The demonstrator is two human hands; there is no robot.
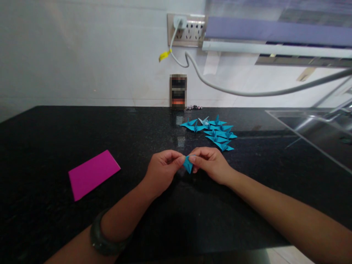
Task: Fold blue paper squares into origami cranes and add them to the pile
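My left hand point(162, 169) and my right hand point(211, 164) meet over the middle of the black counter point(41, 146). Both pinch a small folded piece of blue paper point(188, 164) between thumb and fingertips, its point hanging down just above the counter. Behind the hands lies a cluster of several finished blue paper cranes point(213, 132). A dark bangle point(103, 240) sits on my left wrist.
A stack of magenta paper point(92, 173) lies flat to the left. A steel sink point(316, 130) is sunk into the counter at right. On the back wall is a socket strip point(187, 31) with a grey cable point(247, 91). A small dark box point(178, 91) stands at the wall.
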